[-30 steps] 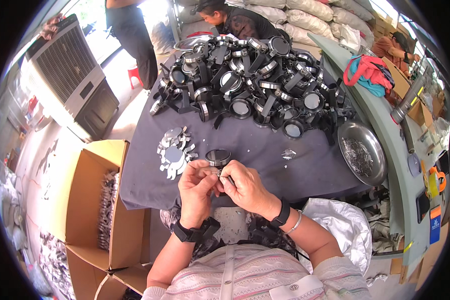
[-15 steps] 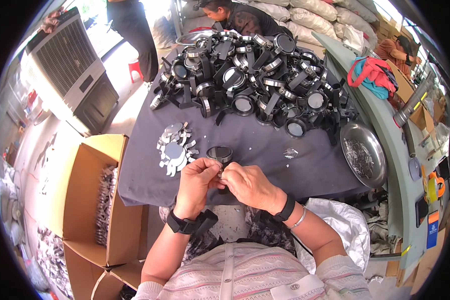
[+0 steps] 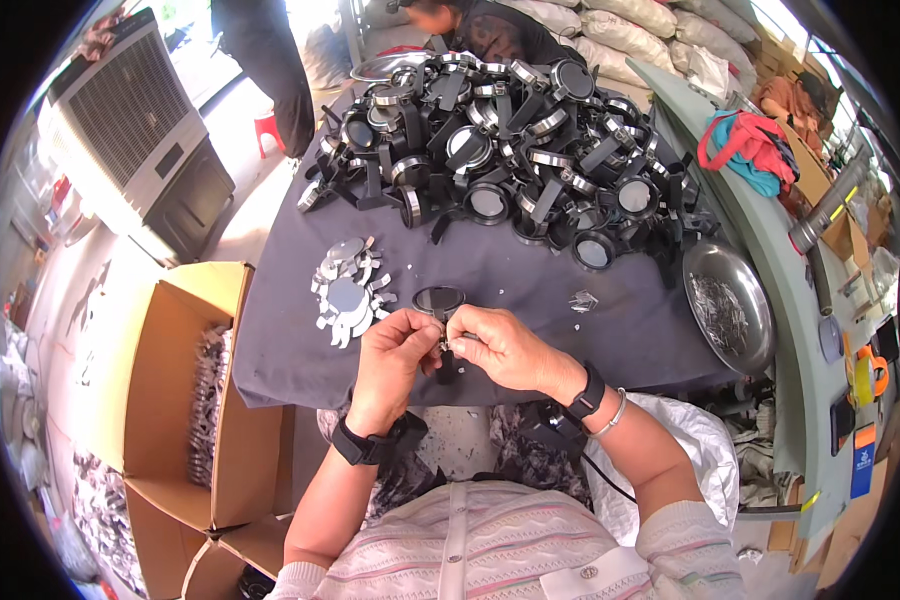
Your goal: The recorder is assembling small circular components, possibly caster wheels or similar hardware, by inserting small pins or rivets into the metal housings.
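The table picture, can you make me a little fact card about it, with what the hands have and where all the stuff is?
Left hand: pinching at the round black part
Right hand: pinching there too, fingertips close to the left ones
Between fingertips: too small to tell
Far side of table: heap of black parts with shiny bands
Left on table: pile of silver discs
Right on table: metal bowl with thin pins
Left of table: open box

Desk (image 3: pixel 635 340), right half: low passage as far as the metal dish (image 3: pixel 754 292); small metal pieces (image 3: pixel 583 300) midway
Far side: heaped black fixtures (image 3: pixel 468 147) block
Left: silver discs (image 3: pixel 346 294) obstruct
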Demonstrator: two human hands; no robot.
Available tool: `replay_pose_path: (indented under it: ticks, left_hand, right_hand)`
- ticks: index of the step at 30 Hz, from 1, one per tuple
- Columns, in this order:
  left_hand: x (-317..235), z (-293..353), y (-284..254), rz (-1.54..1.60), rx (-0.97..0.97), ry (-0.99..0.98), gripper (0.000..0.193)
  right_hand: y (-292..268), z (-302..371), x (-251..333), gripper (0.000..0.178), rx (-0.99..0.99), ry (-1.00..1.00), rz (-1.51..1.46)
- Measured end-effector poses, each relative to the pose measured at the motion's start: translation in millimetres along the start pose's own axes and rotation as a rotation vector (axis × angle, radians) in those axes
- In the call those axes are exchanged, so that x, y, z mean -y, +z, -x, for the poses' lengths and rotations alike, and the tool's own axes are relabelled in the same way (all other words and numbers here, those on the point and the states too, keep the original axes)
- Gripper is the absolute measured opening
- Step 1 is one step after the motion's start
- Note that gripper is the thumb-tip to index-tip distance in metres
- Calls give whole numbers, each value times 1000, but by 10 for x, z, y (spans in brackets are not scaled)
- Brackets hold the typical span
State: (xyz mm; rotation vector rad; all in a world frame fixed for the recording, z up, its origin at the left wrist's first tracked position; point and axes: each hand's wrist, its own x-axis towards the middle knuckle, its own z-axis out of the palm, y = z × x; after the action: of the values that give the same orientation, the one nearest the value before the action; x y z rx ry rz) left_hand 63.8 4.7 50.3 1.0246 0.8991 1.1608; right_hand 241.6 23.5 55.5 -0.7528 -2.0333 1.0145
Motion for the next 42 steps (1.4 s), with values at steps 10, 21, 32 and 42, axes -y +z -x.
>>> replay_pose_path:
  ticks: [10, 21, 32, 42]
  left_hand:
    - [69, 15, -33, 185, -13, -45, 4]
    - [58, 29, -126, 70, 165, -65, 3]
    - [111, 50, -134, 228, -118, -59, 10]
    - [164, 143, 33, 390, -139, 29, 7]
  right_hand:
    - [104, 28, -72, 15, -145, -17, 25]
    - [73, 14, 17, 13, -89, 214, -258]
    - [-219, -42, -465, 10, -316, 371, 653]
    - [307, 14, 97, 12, -340, 187, -194]
